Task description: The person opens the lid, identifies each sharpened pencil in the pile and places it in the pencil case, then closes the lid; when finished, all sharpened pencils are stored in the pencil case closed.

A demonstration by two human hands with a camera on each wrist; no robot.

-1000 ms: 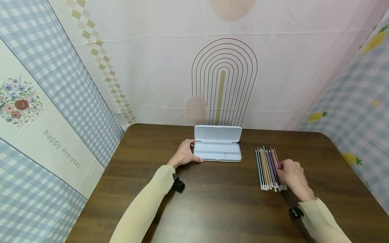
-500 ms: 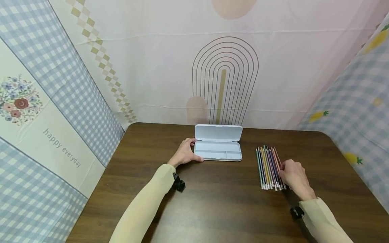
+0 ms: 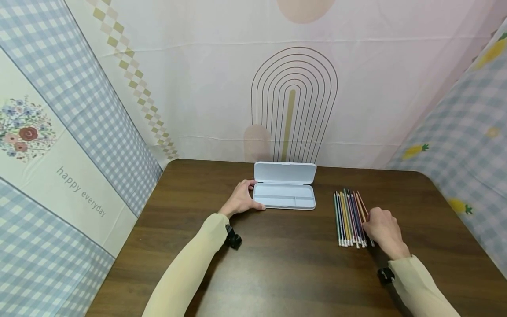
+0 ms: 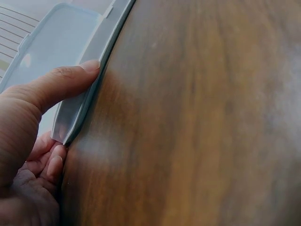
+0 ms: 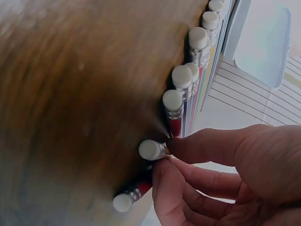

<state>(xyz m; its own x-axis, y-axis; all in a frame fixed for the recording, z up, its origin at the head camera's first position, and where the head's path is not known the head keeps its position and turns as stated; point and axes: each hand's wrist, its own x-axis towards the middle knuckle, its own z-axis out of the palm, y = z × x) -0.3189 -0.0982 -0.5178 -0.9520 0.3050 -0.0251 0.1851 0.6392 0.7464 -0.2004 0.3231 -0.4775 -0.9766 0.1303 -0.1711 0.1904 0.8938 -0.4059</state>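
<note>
An open light-blue pencil case (image 3: 277, 201) lies at the back middle of the table, its lid (image 3: 284, 172) tipped up behind. My left hand (image 3: 240, 199) grips its left end, thumb along the front edge and fingers around the far corner. A row of pencils (image 3: 348, 220) lies right of the case, white erasers toward me. At the row's right side my right hand (image 3: 382, 229) pinches a pencil between thumb and forefinger; its eraser (image 5: 150, 149) shows in the right wrist view. Another pencil's eraser (image 5: 122, 202) pokes out below the fingers.
The brown wooden table (image 3: 293, 273) carries everything. Its back edge meets a patterned cloth wall (image 3: 214, 101). Checked cloths (image 3: 75, 79) hang at both sides. Black wrist cameras (image 3: 233, 237) sit on the sleeves.
The pencil in my right hand now slants away from the row, its near part shifted right. My left hand stays on the case.
</note>
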